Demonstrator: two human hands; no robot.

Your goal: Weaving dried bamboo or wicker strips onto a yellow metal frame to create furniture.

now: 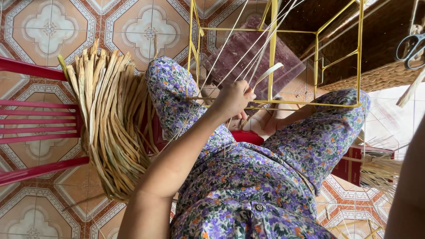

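Left hand (pixel 233 98) fingers pinching pale strip (pixel 268 73), angled up-right

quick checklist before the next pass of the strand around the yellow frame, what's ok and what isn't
1. Left hand grips the pale flat strand at the frame's bottom bar: ok.
2. Yellow wire frame steadied between the knees: ok, it stands upright over the lap.
3. Thin strings running up from the hand are taut: ok, they look straight.
4. Right hand ready: cannot tell, only a forearm shows at the right edge.
5. Spare material within reach: ok, the bundle of dried strips lies on the red chair beside the left knee.
6. Scissors at hand: ok, lying on the woven basket.
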